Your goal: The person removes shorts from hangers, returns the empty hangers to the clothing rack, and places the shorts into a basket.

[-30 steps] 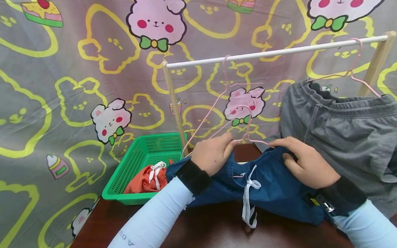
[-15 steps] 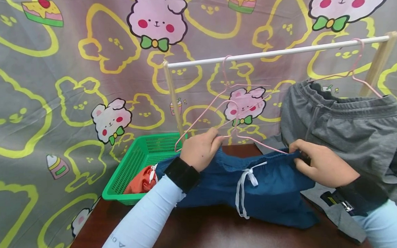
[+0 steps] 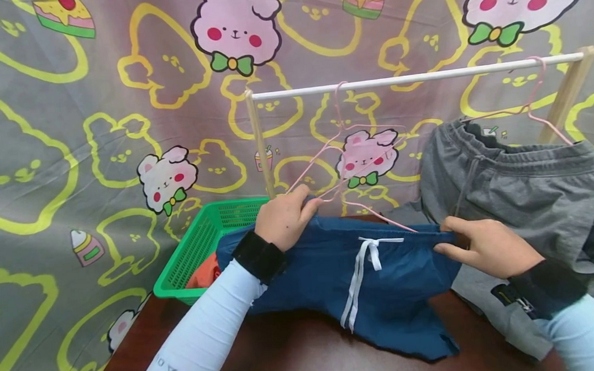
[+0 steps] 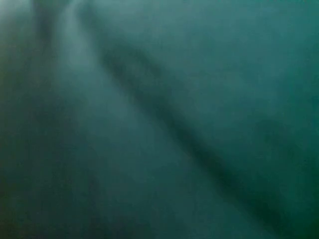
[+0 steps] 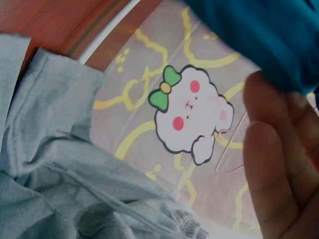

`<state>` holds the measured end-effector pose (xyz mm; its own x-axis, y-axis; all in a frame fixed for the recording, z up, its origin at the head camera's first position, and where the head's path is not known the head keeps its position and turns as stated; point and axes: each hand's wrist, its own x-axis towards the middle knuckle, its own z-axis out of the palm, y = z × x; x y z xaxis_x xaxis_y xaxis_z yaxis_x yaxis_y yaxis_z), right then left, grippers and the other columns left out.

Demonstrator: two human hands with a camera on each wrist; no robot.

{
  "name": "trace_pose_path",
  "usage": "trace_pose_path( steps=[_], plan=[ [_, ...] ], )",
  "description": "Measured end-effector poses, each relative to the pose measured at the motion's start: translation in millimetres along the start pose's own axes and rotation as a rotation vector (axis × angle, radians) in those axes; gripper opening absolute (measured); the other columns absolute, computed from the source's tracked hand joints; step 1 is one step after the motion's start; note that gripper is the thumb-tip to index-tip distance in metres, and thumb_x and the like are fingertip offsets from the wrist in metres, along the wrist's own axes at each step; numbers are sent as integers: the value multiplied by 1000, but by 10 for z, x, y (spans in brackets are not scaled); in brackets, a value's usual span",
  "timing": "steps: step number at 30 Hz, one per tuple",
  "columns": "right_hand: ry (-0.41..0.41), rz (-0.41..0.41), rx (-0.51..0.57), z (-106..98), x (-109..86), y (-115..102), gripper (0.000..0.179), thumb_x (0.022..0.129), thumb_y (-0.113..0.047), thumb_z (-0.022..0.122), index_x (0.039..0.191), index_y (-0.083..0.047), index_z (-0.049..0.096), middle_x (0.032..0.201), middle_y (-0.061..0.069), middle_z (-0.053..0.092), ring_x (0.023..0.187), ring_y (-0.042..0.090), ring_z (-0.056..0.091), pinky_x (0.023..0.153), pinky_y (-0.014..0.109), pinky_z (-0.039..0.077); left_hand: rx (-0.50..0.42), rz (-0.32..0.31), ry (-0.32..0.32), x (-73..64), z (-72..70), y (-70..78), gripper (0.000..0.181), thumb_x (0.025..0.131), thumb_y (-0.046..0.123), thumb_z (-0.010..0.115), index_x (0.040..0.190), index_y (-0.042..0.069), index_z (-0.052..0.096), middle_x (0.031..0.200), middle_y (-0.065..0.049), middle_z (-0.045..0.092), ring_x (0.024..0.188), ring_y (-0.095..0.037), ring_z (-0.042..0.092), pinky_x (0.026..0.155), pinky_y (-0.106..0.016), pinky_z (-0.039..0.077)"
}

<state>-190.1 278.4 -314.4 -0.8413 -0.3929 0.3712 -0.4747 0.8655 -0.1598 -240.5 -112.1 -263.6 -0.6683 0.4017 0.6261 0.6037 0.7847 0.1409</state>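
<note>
- While the blue shorts (image 3: 320, 267) span the head view's centre, the left hand (image 3: 283, 216) grips their waistband just left of middle, the right hand (image 3: 494, 246) pinches its right end, a pink hanger (image 3: 388, 217) between.
- Left wrist: blurred cloth (image 4: 224, 89) fills the frame; fingers hidden.
- Right wrist: fingers (image 5: 269, 169) hold the shorts, upper right; grey clothing (image 5: 60, 174), lower left.

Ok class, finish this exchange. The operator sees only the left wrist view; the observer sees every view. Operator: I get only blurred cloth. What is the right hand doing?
Observer: In the head view, the right hand pinches some blue shorts by their top edge.
Operator: What else is up against them?
Observer: A pink hanger; one side of it reaches into the shorts.
Operator: Is anything hung up?
Observer: Yes, grey clothing hangs at the right end of the rack.
</note>
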Motion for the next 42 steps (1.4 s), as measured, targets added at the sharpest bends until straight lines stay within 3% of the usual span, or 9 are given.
trace_pose_path(
  steps=[3,10,14,22,28,35,42],
  plan=[
    [35,-19,-34,10,-21,49,26,91,-37,76,97,-22,56,62,-12,39,50,3,39,47,25,35,-12,-27,9,0,-26,-41,32,104,46,54,94,16,55,55,0,41,43,-16,40,42,-32,29],
    [68,-1,-62,36,-94,136,24,90,-36,77,95,-22,58,62,-14,41,50,2,38,47,25,34,25,-56,14,-18,-39,-124,33,104,46,52,95,14,55,55,0,39,43,-16,38,42,-31,27],
    [101,-2,-57,42,-113,166,25,89,-33,79,94,-22,57,62,-14,42,49,2,37,47,26,33,54,-51,58,-12,-67,-148,33,105,43,53,91,12,52,55,-1,37,42,-17,37,42,-31,25],
    [216,-20,-7,59,-145,166,27,85,-28,83,86,-23,57,62,-15,39,49,-1,33,44,24,31,64,-63,106,20,-133,-162,33,105,42,52,94,11,55,56,-2,38,43,-17,38,42,-31,28],
    [293,-49,50,119,-129,105,33,78,-19,88,82,-26,55,60,-17,34,48,-2,32,43,23,30,33,-106,145,18,-179,-192,31,106,39,51,94,11,56,59,-3,41,49,-22,47,46,-37,35],
    [293,-91,80,155,-58,-2,33,76,-13,88,84,-24,58,65,-17,46,51,-3,37,44,23,34,-9,-96,150,-12,-212,-223,29,106,37,52,95,10,58,61,-3,41,51,-22,48,48,-37,38],
    [294,-123,21,182,46,-130,28,77,-14,88,96,-22,69,70,-17,58,58,-4,46,48,24,42,-9,-59,174,-50,-225,-198,26,105,34,55,95,10,58,61,-2,41,48,-19,43,46,-34,34]
  ],
)
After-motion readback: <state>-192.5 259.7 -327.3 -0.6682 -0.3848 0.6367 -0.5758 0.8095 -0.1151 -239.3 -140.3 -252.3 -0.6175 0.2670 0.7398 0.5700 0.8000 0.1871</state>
